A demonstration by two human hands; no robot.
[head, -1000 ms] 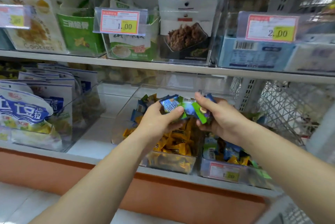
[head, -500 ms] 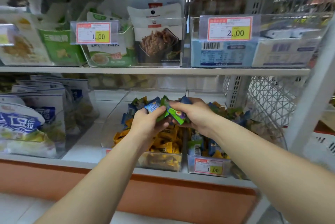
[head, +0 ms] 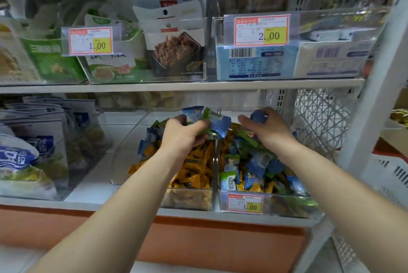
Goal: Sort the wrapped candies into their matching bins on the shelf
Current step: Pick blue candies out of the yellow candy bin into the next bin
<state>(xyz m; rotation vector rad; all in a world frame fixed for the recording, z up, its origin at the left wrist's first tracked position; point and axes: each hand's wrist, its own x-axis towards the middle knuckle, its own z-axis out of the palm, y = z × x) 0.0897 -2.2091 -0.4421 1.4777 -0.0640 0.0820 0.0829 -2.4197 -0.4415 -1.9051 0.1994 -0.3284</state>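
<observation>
My left hand (head: 184, 134) grips a bunch of blue and green wrapped candies (head: 207, 119) above the left clear bin (head: 187, 202), which is filled mostly with yellow-wrapped candies (head: 194, 171). My right hand (head: 266, 128) hovers over the right clear bin (head: 287, 206) and holds a blue wrapped candy (head: 258, 116) in curled fingers. That bin holds mixed blue, green and some yellow candies (head: 254, 166). A few blue and green candies lie at the back of the left bin.
A price tag (head: 245, 203) reading 1.00 sits on the right bin's front. Blue-and-white snack bags (head: 33, 151) fill a clear bin at left. The upper shelf (head: 176, 87) with packets hangs close above. A white wire mesh panel (head: 320, 118) stands at right.
My hands were together on one bunch of candies; they have now parted. The right hand moved right over the right bin with a blue candy, while the left keeps the bunch.
</observation>
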